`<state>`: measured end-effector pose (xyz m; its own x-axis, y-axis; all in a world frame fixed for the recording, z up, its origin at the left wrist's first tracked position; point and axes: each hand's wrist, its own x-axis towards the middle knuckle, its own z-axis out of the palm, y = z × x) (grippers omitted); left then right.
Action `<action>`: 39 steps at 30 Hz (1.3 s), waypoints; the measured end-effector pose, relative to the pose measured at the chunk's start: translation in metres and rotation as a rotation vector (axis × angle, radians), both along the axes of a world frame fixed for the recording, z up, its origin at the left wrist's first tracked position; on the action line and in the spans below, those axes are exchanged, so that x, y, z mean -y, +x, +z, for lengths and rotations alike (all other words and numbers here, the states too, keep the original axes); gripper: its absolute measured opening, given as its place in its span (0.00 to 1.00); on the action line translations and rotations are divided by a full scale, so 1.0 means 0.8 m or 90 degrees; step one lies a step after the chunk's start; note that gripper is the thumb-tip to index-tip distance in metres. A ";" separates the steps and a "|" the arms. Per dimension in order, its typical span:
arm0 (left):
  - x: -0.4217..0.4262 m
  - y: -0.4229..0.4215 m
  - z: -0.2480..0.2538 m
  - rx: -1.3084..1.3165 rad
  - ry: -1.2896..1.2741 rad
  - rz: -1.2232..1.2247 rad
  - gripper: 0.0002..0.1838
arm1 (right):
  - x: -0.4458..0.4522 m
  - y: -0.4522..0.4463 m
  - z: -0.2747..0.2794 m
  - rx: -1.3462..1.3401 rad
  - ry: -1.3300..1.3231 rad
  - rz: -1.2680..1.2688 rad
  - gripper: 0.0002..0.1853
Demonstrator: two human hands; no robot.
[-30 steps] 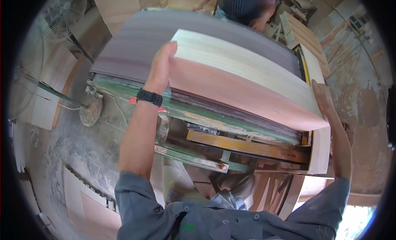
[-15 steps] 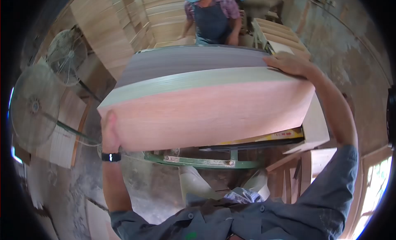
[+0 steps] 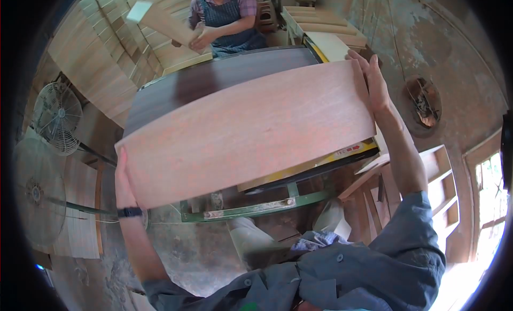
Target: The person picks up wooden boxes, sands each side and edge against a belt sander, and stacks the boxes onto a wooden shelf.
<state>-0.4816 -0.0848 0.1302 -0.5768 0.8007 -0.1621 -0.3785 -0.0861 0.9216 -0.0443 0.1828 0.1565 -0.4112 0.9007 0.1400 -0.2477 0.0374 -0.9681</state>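
Note:
A long pinkish wooden panel (image 3: 251, 129) is held up between my hands, its broad face toward me, over the near side of a grey sanding-belt surface (image 3: 165, 94). My left hand (image 3: 124, 180) grips the panel's left end, with the thumb on the near face and the other fingers hidden. At the right end, my right hand (image 3: 372, 81) presses against the upper corner, fingers pointing up along the edge. Below the panel, part of the machine's yellow bar (image 3: 350, 149) and its green frame (image 3: 251, 208) show.
Across the machine, a co-worker in an apron (image 3: 232, 25) holds a wooden piece (image 3: 163, 25). Two fans (image 3: 57, 118) stand at the left. Stacked boards (image 3: 326, 25) are at the upper right, and a wooden frame (image 3: 441, 188) leans at the lower right.
The panel has tipped so that its pale top side no longer shows, and my right hand has shifted onto its end. Across the machine, the co-worker has lifted a wooden piece.

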 end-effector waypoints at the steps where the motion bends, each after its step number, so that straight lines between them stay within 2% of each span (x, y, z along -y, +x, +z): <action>1: -0.020 -0.014 -0.002 -0.028 -0.031 -0.023 0.31 | -0.006 0.004 -0.007 -0.027 0.003 -0.034 0.31; 2: -0.039 -0.030 -0.004 -0.059 -0.061 -0.046 0.31 | -0.020 0.006 -0.015 -0.027 0.002 -0.040 0.31; 4: -0.079 -0.056 -0.019 -0.112 -0.087 -0.067 0.31 | -0.052 0.013 -0.031 0.205 0.054 -0.046 0.27; 6: -0.114 -0.066 -0.036 -0.160 -0.107 -0.092 0.32 | -0.079 0.010 -0.033 0.198 0.026 -0.067 0.26; 8: -0.149 -0.065 -0.055 -0.258 -0.180 -0.086 0.33 | -0.133 0.021 -0.064 0.319 0.101 -0.063 0.24; 9: -0.168 -0.072 -0.068 -0.256 -0.180 -0.099 0.33 | -0.153 0.026 -0.078 0.324 0.095 -0.074 0.24; 11: -0.202 -0.081 -0.086 -0.433 -0.331 -0.059 0.33 | -0.183 0.030 -0.104 0.265 0.114 -0.094 0.27; 12: -0.212 -0.075 -0.090 -0.434 -0.334 -0.068 0.33 | -0.193 0.033 -0.116 0.267 0.107 -0.100 0.27; 14: -0.233 -0.045 -0.078 -0.541 -0.324 -0.008 0.33 | -0.215 0.033 -0.125 0.329 0.181 -0.141 0.29; 18: -0.261 -0.055 -0.105 -0.591 -0.365 -0.013 0.33 | -0.237 0.027 -0.159 0.307 0.193 -0.204 0.30; 20: -0.264 -0.058 -0.114 -0.595 -0.352 -0.022 0.32 | -0.237 0.026 -0.171 0.408 0.268 -0.210 0.29; 24: -0.277 -0.047 -0.111 -0.679 -0.400 -0.016 0.30 | -0.236 0.029 -0.187 0.427 0.181 -0.230 0.28; 26: -0.283 -0.040 -0.106 -0.638 -0.353 -0.015 0.29 | -0.221 0.024 -0.171 0.479 0.305 -0.249 0.26; 27: -0.288 -0.043 -0.108 -0.639 -0.351 -0.015 0.29 | -0.225 0.024 -0.173 0.479 0.307 -0.250 0.26; 29: -0.285 -0.053 -0.116 -0.712 -0.368 0.006 0.28 | -0.232 0.022 -0.181 0.573 0.416 -0.316 0.25; 39: -0.287 -0.059 -0.128 -0.726 -0.393 0.025 0.30 | -0.234 0.025 -0.177 0.624 0.482 -0.333 0.24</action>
